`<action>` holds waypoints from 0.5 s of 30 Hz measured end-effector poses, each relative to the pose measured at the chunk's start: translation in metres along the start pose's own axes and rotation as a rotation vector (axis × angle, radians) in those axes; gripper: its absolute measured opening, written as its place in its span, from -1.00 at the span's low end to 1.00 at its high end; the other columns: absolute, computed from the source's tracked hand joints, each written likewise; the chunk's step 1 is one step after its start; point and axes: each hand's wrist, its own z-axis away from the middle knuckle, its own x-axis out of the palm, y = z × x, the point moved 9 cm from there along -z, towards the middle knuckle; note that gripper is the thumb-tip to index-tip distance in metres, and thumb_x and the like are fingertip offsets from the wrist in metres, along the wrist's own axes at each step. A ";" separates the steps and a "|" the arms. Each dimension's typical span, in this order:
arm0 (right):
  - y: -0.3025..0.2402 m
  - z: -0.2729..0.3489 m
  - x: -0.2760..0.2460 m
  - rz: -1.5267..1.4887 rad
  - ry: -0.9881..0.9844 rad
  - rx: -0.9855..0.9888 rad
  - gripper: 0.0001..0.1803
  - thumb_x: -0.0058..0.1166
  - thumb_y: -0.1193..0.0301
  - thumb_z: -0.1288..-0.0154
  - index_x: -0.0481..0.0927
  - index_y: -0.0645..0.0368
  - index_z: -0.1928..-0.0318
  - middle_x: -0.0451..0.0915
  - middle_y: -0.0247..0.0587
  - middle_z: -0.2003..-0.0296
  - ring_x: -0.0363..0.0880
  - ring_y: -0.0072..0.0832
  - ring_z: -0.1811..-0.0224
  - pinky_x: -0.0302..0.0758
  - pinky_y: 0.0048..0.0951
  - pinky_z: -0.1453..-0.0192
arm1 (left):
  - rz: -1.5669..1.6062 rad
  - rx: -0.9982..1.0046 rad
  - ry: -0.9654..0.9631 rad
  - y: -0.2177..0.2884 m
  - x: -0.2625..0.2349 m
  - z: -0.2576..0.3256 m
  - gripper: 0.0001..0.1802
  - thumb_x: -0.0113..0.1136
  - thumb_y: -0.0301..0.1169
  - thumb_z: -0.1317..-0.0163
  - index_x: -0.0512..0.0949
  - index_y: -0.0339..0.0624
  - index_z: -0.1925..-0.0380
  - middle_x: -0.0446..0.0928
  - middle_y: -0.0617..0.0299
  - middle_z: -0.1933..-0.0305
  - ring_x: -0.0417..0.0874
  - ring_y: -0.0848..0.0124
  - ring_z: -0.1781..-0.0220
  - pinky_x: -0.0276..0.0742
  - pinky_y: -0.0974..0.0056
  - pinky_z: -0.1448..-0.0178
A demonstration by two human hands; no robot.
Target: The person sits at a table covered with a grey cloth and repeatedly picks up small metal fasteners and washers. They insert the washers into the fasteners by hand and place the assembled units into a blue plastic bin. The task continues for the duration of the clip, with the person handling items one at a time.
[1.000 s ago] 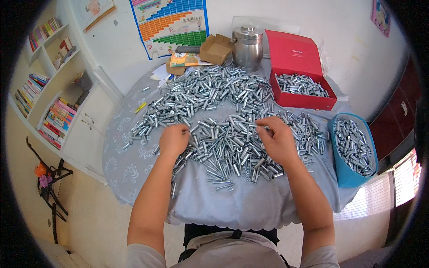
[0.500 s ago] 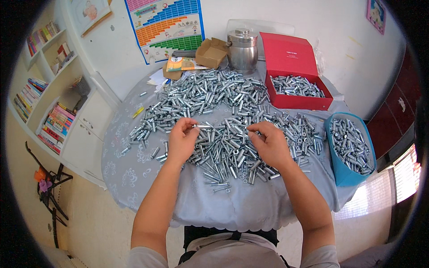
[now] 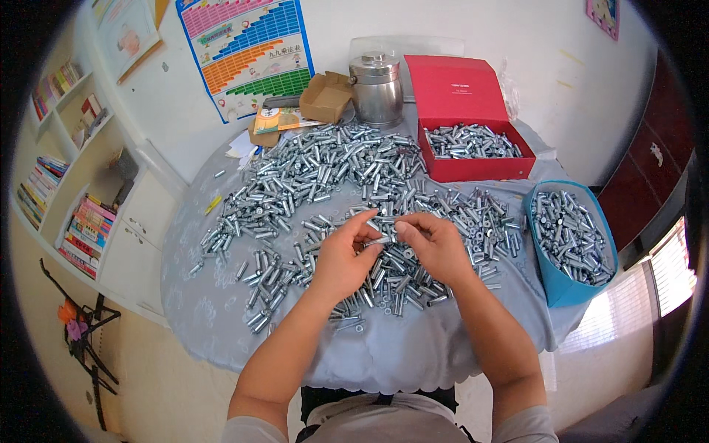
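My left hand [image 3: 346, 258] is closed over the pile, with a short silvery metal bolt [image 3: 379, 241] between thumb and fingers. Close beside it, my right hand [image 3: 437, 247] is pinched at the bolt's right end; what its fingertips hold is too small to make out. Under and around both hands lies a wide heap of shiny bolts and sleeves [image 3: 325, 159], with several nuts and washers among them on the right.
Grey patterned cloth [image 3: 203, 310] covers the round table. A red lidded box [image 3: 480, 171] and a blue bin [image 3: 572, 292] hold more metal parts at right. Behind the heap stand a steel pot [image 3: 377, 92] and a cardboard box [image 3: 325, 100]. A yellow pen [image 3: 213, 204] lies left.
My two hands have come together. The left moved rightward and nearer to me with its piece, and the right shifted slightly left. The view has tilted a little.
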 end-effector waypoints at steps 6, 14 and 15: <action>0.007 -0.001 0.002 -0.023 -0.104 0.042 -0.78 0.15 0.38 -0.39 0.68 0.34 0.20 0.67 -0.35 0.40 0.56 -0.63 0.32 0.47 -0.57 0.22 | 0.224 0.015 0.042 -0.011 0.008 -0.004 -0.58 0.29 -0.60 -0.20 0.54 -0.24 -0.09 0.64 0.20 0.09 0.64 0.52 0.14 0.58 0.41 0.06; 0.019 0.002 -0.002 -0.298 -0.062 0.173 -0.78 0.16 0.38 -0.39 0.67 0.30 0.15 0.64 -0.38 0.40 0.43 -0.74 0.47 0.41 -0.63 0.37 | 0.367 -0.129 0.062 -0.031 0.006 -0.002 -0.77 0.29 -0.56 -0.26 0.66 -0.32 0.07 0.68 0.22 0.30 0.67 0.53 0.33 0.61 0.46 0.21; 0.016 0.002 -0.004 -0.305 -0.037 0.132 -0.79 0.16 0.39 -0.38 0.67 0.30 0.14 0.64 -0.38 0.39 0.44 -0.74 0.45 0.42 -0.63 0.35 | 0.390 -0.133 0.072 -0.031 0.005 -0.001 -0.77 0.29 -0.55 -0.26 0.66 -0.32 0.08 0.68 0.22 0.30 0.67 0.54 0.32 0.61 0.46 0.21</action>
